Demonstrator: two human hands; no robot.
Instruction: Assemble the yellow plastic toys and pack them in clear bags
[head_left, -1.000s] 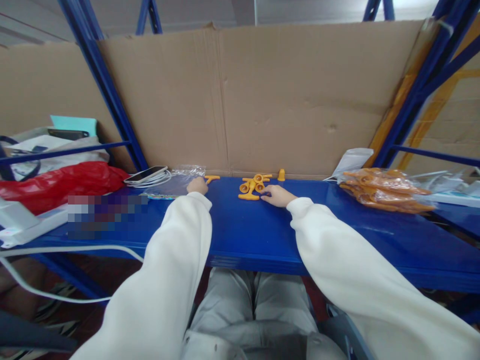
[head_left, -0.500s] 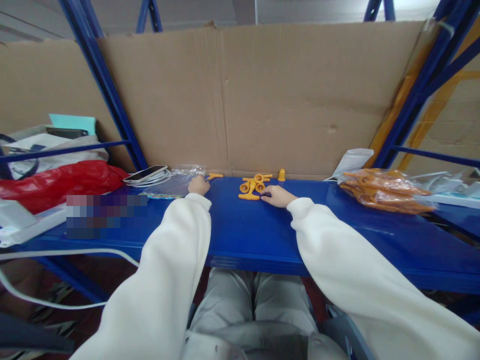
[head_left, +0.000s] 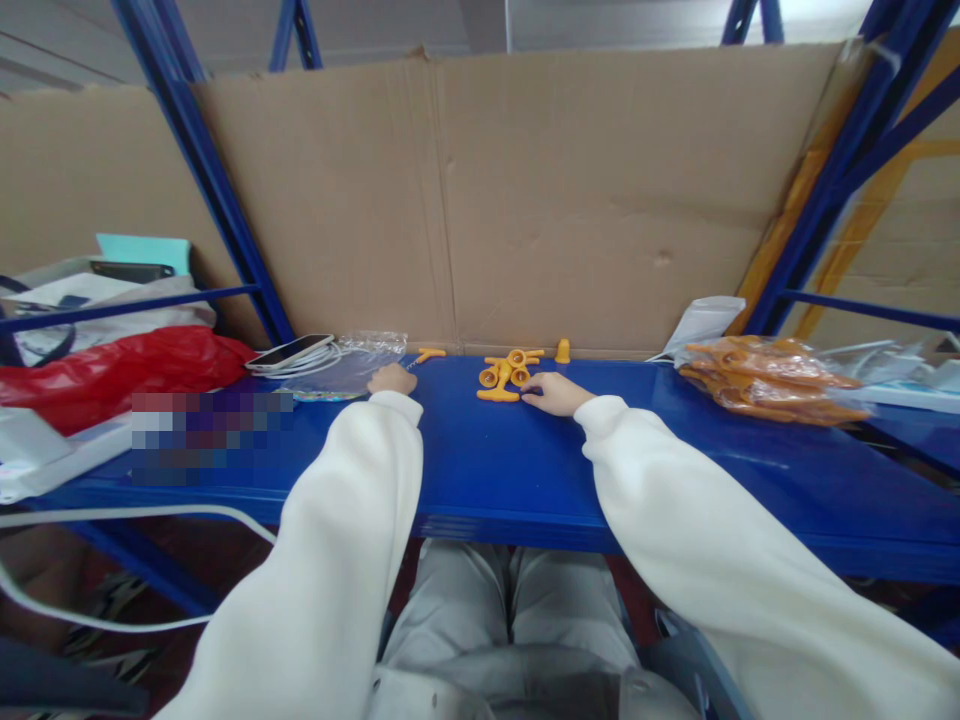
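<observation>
My left hand (head_left: pixel 392 379) rests on the blue shelf beside a clear plastic bag (head_left: pixel 330 382), its fingers curled and mostly hidden under the back of the hand. Just beyond it lies a small yellow forked plastic piece (head_left: pixel 430 354), with a thin chain-like strand between the piece and the hand. A group of yellow plastic parts (head_left: pixel 504 372) with round cups and a curved bar sits in the middle. At its right edge is my right hand (head_left: pixel 556 393), fingers bent together, fingertips beside or touching a cup. What they pinch, if anything, cannot be made out.
A yellow bell-shaped piece (head_left: pixel 563 350) stands by the cardboard wall (head_left: pixel 540 200). To the right lies a clear bag of orange parts (head_left: pixel 772 380). A phone (head_left: pixel 300 349) on coiled white cable and a red plastic bag (head_left: pixel 127 370) are at left. Blue posts frame the shelf (head_left: pixel 495 470).
My left hand has drawn slightly left and nearer to me, away from the forked yellow piece. My right hand stays in place at the yellow parts.
</observation>
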